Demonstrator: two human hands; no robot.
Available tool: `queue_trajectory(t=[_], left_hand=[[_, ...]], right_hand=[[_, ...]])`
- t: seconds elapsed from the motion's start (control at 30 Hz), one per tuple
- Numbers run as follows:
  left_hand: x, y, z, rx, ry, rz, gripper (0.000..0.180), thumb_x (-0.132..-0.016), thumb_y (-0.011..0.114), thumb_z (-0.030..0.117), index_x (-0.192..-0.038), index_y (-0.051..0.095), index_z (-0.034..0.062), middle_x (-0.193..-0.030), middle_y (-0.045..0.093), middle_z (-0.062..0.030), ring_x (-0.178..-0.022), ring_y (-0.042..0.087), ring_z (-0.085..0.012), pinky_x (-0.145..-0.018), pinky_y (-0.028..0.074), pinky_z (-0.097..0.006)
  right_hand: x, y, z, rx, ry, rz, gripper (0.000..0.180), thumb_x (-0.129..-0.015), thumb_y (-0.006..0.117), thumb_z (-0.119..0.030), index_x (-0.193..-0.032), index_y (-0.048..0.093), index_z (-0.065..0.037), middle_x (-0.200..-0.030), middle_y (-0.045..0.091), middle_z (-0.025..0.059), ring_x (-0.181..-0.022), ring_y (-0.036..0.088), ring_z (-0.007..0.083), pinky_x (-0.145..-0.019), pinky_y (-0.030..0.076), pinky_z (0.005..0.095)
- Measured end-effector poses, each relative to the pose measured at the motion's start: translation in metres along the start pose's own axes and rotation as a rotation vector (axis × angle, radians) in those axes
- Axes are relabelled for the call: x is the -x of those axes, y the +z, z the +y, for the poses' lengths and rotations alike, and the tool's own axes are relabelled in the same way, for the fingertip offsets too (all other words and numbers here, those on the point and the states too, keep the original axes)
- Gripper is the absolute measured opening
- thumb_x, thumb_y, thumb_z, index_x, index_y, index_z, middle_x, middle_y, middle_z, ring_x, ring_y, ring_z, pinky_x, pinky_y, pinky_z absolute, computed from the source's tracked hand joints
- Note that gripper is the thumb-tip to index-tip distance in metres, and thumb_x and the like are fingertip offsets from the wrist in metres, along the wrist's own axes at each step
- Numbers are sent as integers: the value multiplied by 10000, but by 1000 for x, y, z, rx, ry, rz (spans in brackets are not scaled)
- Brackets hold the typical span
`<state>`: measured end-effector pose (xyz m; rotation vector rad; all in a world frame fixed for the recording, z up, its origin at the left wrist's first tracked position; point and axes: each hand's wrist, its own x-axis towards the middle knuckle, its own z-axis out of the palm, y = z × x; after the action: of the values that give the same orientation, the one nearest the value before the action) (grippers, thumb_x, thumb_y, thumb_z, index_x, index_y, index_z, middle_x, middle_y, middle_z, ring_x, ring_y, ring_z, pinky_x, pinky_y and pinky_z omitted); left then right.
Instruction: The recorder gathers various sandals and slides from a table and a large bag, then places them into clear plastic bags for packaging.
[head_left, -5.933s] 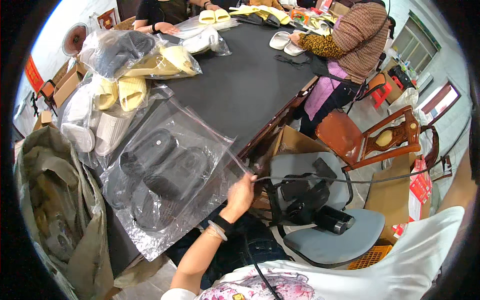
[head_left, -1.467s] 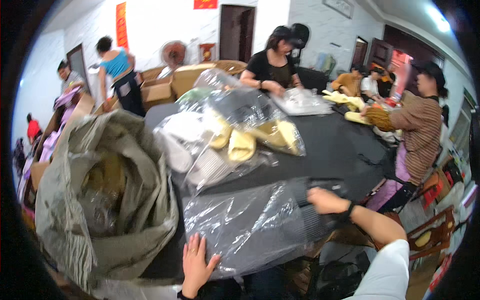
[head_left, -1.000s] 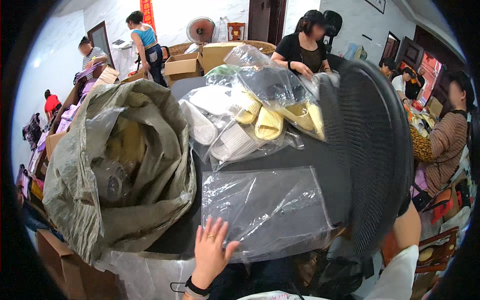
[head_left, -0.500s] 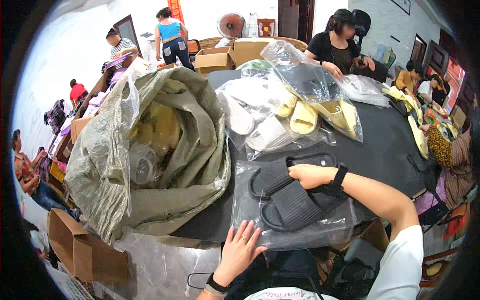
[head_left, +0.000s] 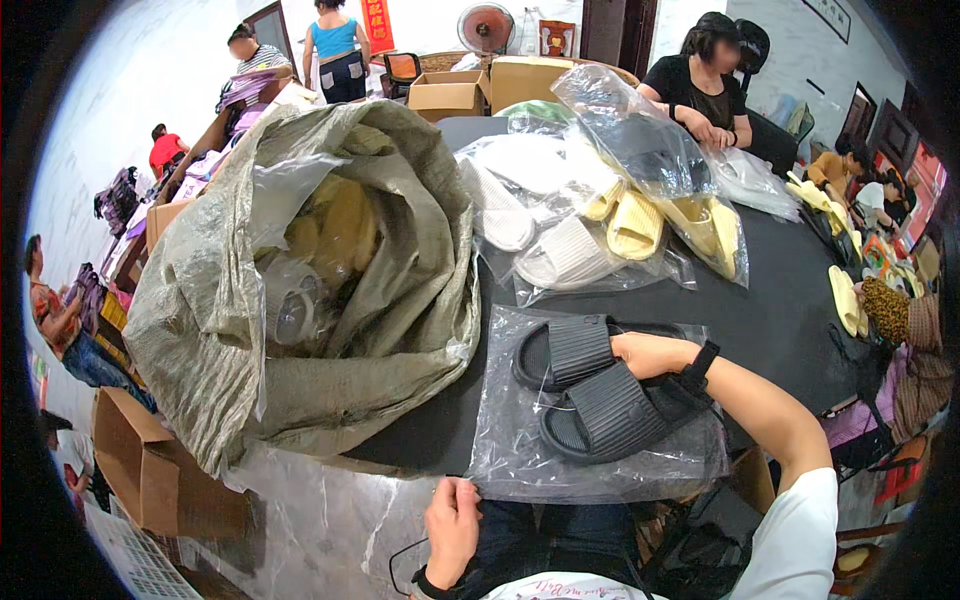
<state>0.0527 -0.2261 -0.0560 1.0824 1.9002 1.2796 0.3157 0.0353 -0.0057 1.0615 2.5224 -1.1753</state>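
A pair of black ribbed slide slippers [head_left: 600, 410] lies side by side on top of a clear plastic bag [head_left: 510, 465], on the black tabletop. My right hand [head_left: 655, 357] is closed on the slippers; its fingertips are hidden at the straps. At the bag's near left corner, my left hand [head_left: 455, 520] is closed with thumb and fingers pinching the plastic. Farther back lie bagged white slippers [head_left: 565, 260] and bagged yellow slippers [head_left: 636, 225]. To the left stands a large woven sack [head_left: 200, 330], its mouth open, with bagged yellow and grey slippers [head_left: 292, 308] inside.
Across the table [head_left: 790, 270] a person in black [head_left: 715, 90] handles clear bags [head_left: 755, 180]. More yellow slippers [head_left: 848, 300] lie at the right edge near other people. Cardboard boxes [head_left: 450, 95] stand behind, and another box [head_left: 160, 470] sits at lower left.
My left hand has gone from lying spread on the bag's near edge to pinching its corner. My right hand keeps hold of the black slippers. The whole view has shifted slightly.
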Motion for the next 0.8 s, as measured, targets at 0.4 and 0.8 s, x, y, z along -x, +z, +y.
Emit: queue_trajectory(t=[0.4, 0.8], left_hand=[[10, -13, -12, 451, -406, -225, 295, -927, 468, 214, -729, 538, 6, -639, 577, -56, -514, 513, -83, -468, 405, -223], [-2, 1, -55, 291, -52, -150, 133, -734, 625, 7, -736, 494, 28, -1000, 541, -98, -847, 517, -139, -680, 433, -245]], right_hand=[[1, 3, 9, -28, -69, 77, 326, -750, 617, -171, -961, 569, 73, -919, 634, 206, -843, 604, 273, -725, 450, 347], [17, -16, -17, -19, -160, 115, 350, -786, 606, -137, -1088, 537, 24, -1071, 598, 165, -997, 561, 255, -862, 418, 321]])
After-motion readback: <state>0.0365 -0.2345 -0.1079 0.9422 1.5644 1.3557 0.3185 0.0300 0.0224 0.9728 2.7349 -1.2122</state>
